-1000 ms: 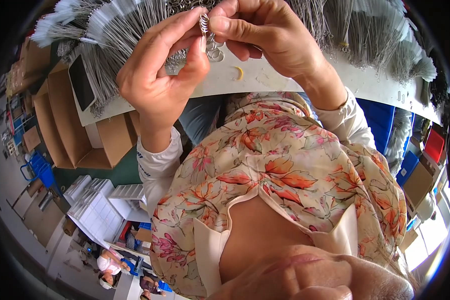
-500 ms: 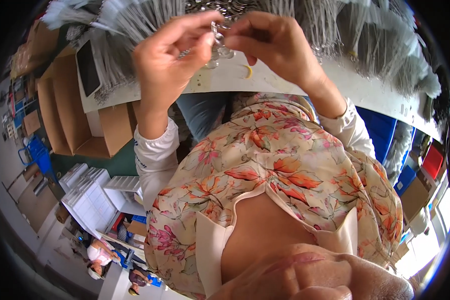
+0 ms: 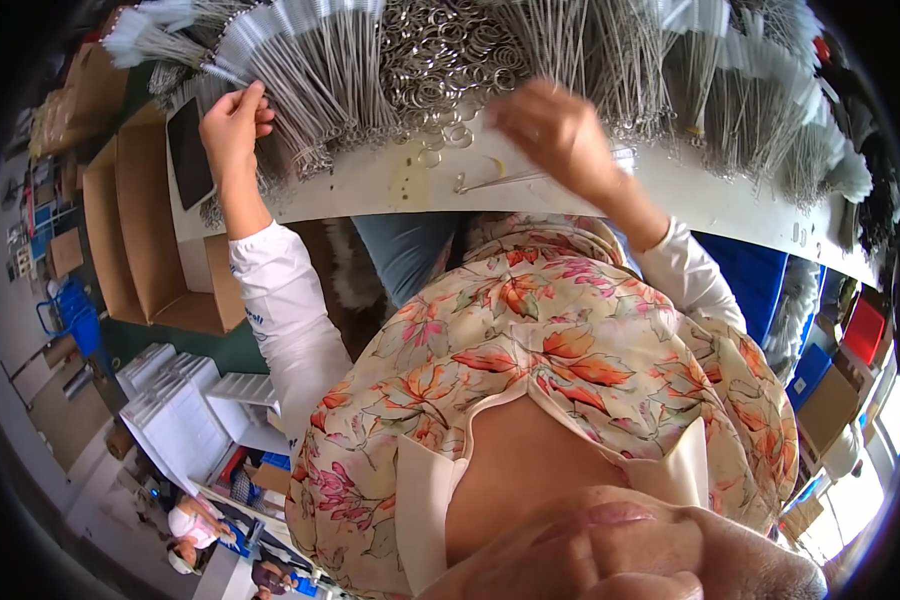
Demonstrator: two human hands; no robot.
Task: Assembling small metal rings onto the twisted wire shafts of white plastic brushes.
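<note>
My left hand (image 3: 232, 130) is at the left edge of a bundle of thin wire brushes (image 3: 305, 75) with pale bristles. Its thumb and fingertips press together beside the bristle ends; what they pinch is too small to make out. Smeared by motion, my right hand (image 3: 555, 130) hovers just right of a heap of metal split rings (image 3: 450, 60), and its fingers cannot be read. Below it, on the white table (image 3: 370, 180), lies a single wire brush (image 3: 505, 181), its loop end pointing left. A few loose rings (image 3: 430, 157) lie in front of the heap.
More wire brushes (image 3: 610, 70) are piled along the right side of the table. A dark-screened device (image 3: 187, 155) lies at the left edge, near an open cardboard box (image 3: 160, 220). A small yellow curved piece (image 3: 496, 166) is near the lone brush. Two people are in the background, lower left.
My hands were together around a metal ring and have come apart. The left has moved left to the brush bundle; the right has moved slightly right and nearer, and a lone brush now shows below it.
</note>
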